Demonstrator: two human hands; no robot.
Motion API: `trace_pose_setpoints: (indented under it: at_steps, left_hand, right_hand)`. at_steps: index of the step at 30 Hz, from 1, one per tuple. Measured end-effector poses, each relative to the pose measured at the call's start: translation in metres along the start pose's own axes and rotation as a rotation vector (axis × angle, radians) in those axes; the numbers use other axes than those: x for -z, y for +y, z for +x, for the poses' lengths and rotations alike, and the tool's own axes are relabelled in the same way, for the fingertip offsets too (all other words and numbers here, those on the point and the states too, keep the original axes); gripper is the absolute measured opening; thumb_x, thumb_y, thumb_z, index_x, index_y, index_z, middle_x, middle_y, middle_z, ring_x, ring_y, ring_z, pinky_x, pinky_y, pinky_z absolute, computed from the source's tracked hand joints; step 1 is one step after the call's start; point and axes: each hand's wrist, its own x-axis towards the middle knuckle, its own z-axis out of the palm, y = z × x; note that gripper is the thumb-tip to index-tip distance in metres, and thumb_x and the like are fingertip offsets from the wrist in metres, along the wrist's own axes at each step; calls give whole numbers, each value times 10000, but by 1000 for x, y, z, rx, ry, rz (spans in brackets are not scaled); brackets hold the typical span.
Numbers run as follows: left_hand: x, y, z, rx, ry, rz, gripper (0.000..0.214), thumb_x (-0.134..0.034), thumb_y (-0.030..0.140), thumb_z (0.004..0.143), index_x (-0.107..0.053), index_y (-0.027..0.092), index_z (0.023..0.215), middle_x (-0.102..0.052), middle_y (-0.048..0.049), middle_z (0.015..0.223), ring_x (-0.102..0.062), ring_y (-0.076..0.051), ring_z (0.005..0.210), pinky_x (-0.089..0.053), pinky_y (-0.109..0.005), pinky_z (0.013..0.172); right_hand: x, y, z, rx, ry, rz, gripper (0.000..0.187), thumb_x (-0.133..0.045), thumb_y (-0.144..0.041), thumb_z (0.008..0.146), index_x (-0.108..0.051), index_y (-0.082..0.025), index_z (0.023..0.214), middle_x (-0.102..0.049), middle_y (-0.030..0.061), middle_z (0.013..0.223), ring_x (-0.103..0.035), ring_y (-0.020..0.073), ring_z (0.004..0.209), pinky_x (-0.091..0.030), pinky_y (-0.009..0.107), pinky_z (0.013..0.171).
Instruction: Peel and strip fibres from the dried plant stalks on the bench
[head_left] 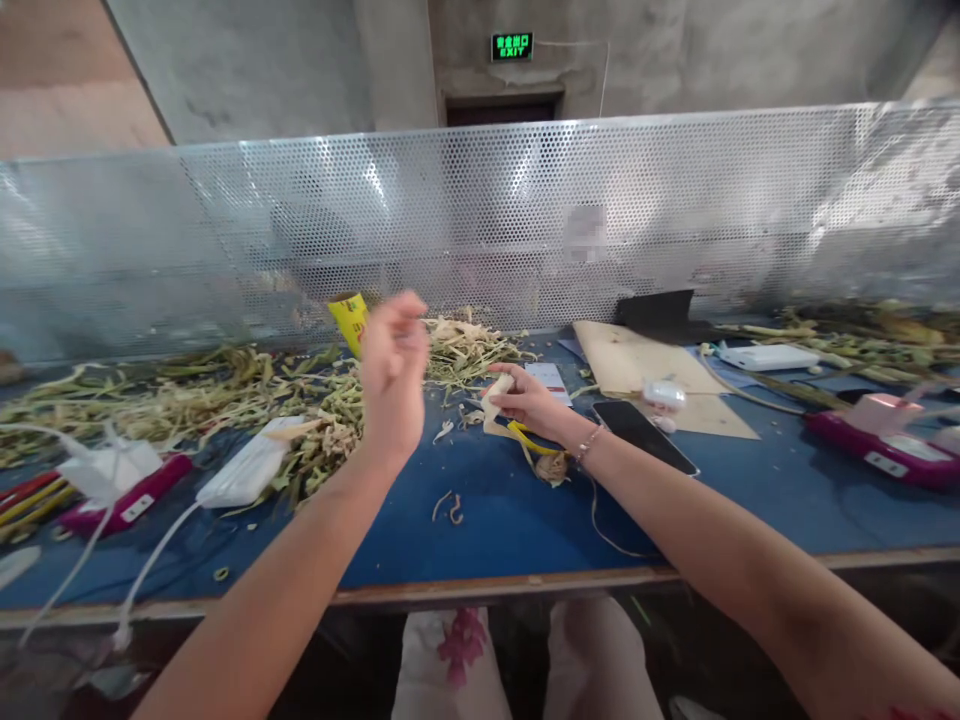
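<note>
My left hand (396, 375) is raised over the blue table, beside the heap of dry stems. Its fingers are smeared by motion, and whether they hold anything cannot be made out. Lower and to the right, my right hand (529, 402) pinches a pale, whitish piece (495, 402) whose exact kind is unclear. Beneath that wrist lies a brown, dry clump (552, 467) with a yellow strip (529, 437) beside it. Dry greenish stems and peelings (465, 345) are piled just behind both hands. Small scraps (454, 508) lie on the tabletop in front.
A yellow tube-shaped container (349, 320) stands behind my left hand. Phone (645, 437), earphone case (664, 394) and cardboard (637, 358) lie right. White power bank (247, 465) and magenta power strips (885, 447) with cables flank me. A perforated metal screen (495, 220) closes the back.
</note>
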Motion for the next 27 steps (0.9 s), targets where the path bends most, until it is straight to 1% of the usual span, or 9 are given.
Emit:
trace_pose_setpoints:
  at_steps: [2,5,7,12,16,19,21,23,27]
  left_hand:
    - [-6,-10,8,58,-32,-38,364,-608,387,716,-569,146,986,-619,-84,928,-564,-164,910,-443,-315,803]
    - [-12,-19,23,178,-38,-115,360,-685,334,642,-566,131,914,-615,-69,886,-573,-137,829,-442,-290,772]
    - [-13,-23,28,250,-23,-164,346,-705,310,618,-557,130,874,-602,-47,836,-570,-115,753,-453,-273,719]
    - [-7,-32,27,360,-148,-125,301,-695,348,610,-569,117,755,-539,10,613,-495,-67,532,-401,-202,510]
    - [2,-40,32,310,3,-96,203,-664,277,626,-520,140,666,-462,51,498,-412,-46,405,-324,-177,404]
    - [11,-43,39,311,190,-167,123,-593,174,660,-474,146,647,-537,17,546,-448,-58,416,-366,-185,424]
    - [16,-44,42,312,294,-194,102,-554,116,658,-457,146,649,-563,2,565,-444,-56,405,-370,-188,421]
    - [19,-46,44,312,336,-198,109,-534,81,644,-447,147,654,-555,9,547,-432,-57,390,-365,-189,409]
    - [23,-51,47,285,356,-193,132,-517,72,625,-418,156,649,-530,32,509,-398,-49,357,-330,-179,375]
  right_hand:
    - [-5,-4,-3,-19,-61,36,482,-746,-250,532,-501,-206,945,-622,-21,732,-565,83,621,-435,202,556]
    - [-11,-3,-2,38,-25,-28,382,-753,-259,512,-515,-188,802,-571,-50,650,-543,77,587,-444,223,581]
    - [-13,-1,1,113,32,-163,328,-735,-276,533,-494,-184,736,-552,-51,632,-529,83,587,-439,233,586]
    - [-10,-11,1,212,116,-703,217,-613,-338,648,-465,-182,677,-498,-44,588,-460,91,550,-368,229,529]
    - [2,-41,-8,139,43,-1151,205,-534,-360,723,-510,-170,650,-547,-6,635,-458,97,587,-341,240,575]
    - [13,-58,-16,-83,-138,-1366,213,-541,-381,721,-539,-175,666,-573,16,673,-476,112,595,-330,244,558]
    - [17,-59,-19,-229,-204,-1466,170,-560,-344,699,-547,-174,704,-584,30,694,-487,120,587,-315,243,527]
    - [18,-52,-19,-296,-231,-1571,173,-573,-333,678,-544,-167,721,-589,51,713,-500,134,595,-300,247,509]
    - [19,-38,-13,-231,-177,-1616,253,-562,-392,690,-543,-160,789,-601,77,803,-522,156,662,-313,249,528]
